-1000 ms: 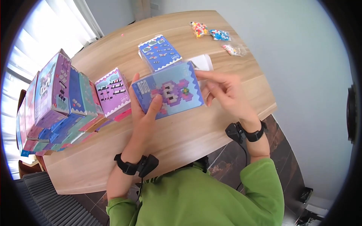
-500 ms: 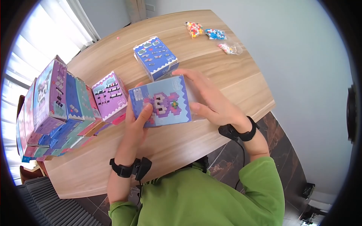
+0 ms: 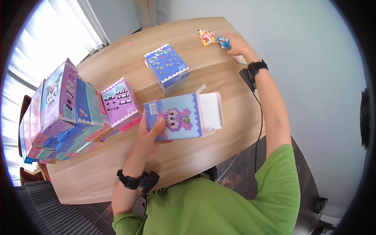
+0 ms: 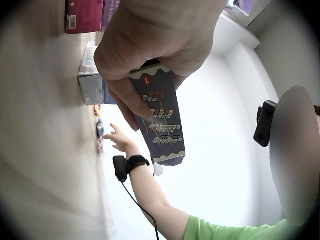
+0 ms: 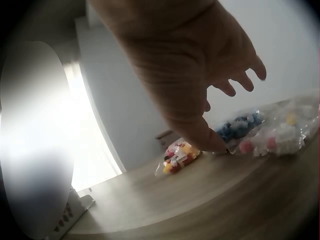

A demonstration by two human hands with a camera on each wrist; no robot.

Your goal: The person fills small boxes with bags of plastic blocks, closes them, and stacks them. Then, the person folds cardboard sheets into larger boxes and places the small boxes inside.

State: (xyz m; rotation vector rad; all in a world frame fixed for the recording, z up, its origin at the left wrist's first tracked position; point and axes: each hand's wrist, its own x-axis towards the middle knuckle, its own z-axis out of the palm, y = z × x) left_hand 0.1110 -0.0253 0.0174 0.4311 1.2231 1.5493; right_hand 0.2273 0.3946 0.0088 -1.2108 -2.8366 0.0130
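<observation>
My left hand point(image 3: 148, 135) grips a light-blue building-block box point(image 3: 172, 117) with a pixel figure on its front, the thumb lying across the front. The box's right end stands open, with white flaps point(image 3: 212, 111) sticking out. In the left wrist view, a narrow side of the box point(image 4: 161, 117) shows small parts diagrams. Out at the table's far right, my right hand point(image 3: 242, 47) hovers with spread fingers over bags of small pieces. Below its fingers lie a blue bag point(image 5: 240, 125) and a clear bag of pink and white pieces point(image 5: 280, 137). A multicoloured bag point(image 5: 180, 157) sits near the thumb.
A blue box point(image 3: 167, 64) stands upright on the wooden table point(image 3: 172, 168) beyond the held box. Left of it is a purple box point(image 3: 120, 103). Several stacked boxes point(image 3: 58, 105) crowd the left side. A cable point(image 3: 260, 125) hangs from the right wrist camera.
My right hand has left the end of the held box and moved far right to the bags. The box's white flaps now show. My left hand keeps its hold.
</observation>
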